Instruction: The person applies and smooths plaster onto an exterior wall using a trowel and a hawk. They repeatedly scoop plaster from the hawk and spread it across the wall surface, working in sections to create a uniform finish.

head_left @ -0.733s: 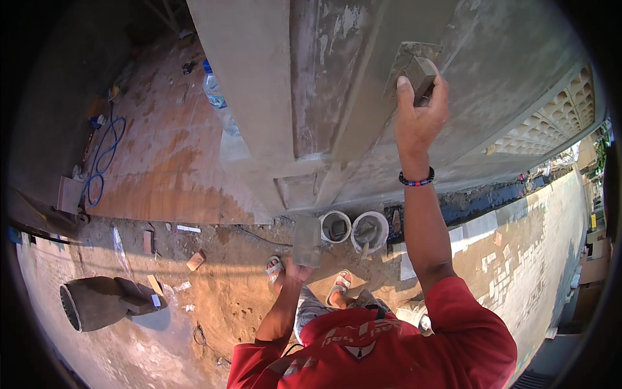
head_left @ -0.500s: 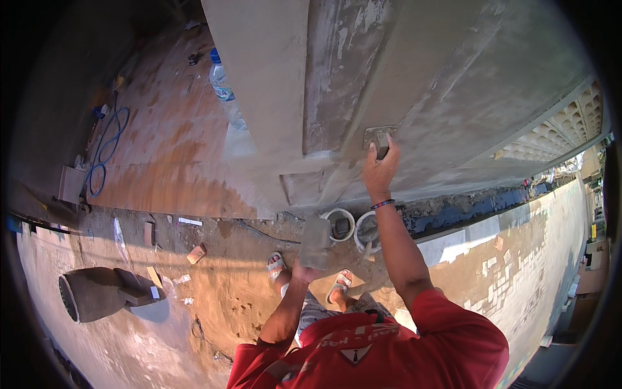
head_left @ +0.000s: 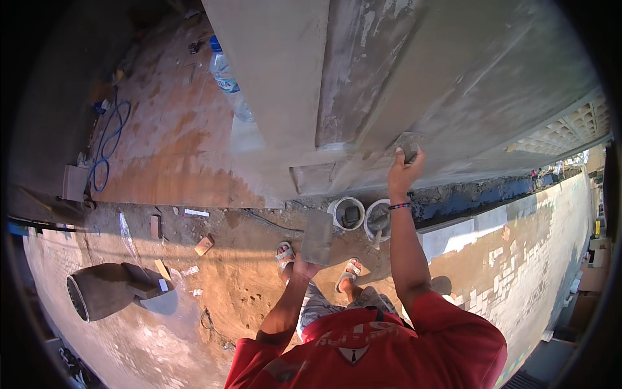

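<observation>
My right hand [head_left: 405, 175] is closed round the grip of a small plastering float [head_left: 411, 141], whose flat plate lies against the grey plastered wall [head_left: 473, 129]. My left hand [head_left: 307, 267] holds a flat grey rectangular board [head_left: 317, 238] out in front of my body, its fingers mostly hidden beneath it. Left of the float, the wall has a long recessed panel [head_left: 353, 78] with pale streaks and a smaller recess [head_left: 312, 176] below it.
Two buckets, one white [head_left: 347, 214] and one grey [head_left: 378, 220], stand at the wall's foot. A water bottle [head_left: 228, 81] stands on the tiled floor [head_left: 168, 162], with a blue hose [head_left: 110, 139] farther left. A dark round container [head_left: 97, 292] lies on the sandy ground near a brick [head_left: 204, 245].
My right hand has slid the float to the right along the wall. The left hand still holds the board, and the whole view has shifted slightly.
</observation>
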Demonstrator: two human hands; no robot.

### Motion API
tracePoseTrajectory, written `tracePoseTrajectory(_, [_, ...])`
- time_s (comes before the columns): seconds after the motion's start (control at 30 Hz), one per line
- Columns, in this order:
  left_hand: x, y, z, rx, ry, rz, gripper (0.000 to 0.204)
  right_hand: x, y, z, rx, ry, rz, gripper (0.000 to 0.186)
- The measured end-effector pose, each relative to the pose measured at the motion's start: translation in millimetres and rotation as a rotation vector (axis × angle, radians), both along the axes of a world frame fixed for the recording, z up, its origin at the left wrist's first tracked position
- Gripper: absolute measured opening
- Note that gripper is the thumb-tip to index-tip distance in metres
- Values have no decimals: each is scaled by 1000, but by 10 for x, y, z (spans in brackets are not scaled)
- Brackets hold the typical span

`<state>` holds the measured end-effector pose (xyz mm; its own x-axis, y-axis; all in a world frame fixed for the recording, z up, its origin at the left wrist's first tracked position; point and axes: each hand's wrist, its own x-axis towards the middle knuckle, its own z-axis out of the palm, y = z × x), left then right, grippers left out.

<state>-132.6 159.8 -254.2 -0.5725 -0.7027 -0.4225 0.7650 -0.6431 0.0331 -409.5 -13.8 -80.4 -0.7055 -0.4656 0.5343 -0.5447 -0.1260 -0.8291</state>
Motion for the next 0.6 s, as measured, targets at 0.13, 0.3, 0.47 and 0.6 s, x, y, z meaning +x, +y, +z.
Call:
tracePoseTrajectory(0.13, [119,-76,95,8,50,33,39,284,41,967,-166,-188,119,40])
tracePoseTrajectory(0.3, [95,-237,27,-20,-45,-20,40,554,-245,886,-72,278,56,41])
tracePoseTrajectory(0.47, [143,-310,67,-31,28,-40,39,348,79,-169,102,-42,22,37])
tracePoseTrajectory(0.6, [301,-224,54,-77,-129,-17,42,418,74,801,-114,-249,81,38])
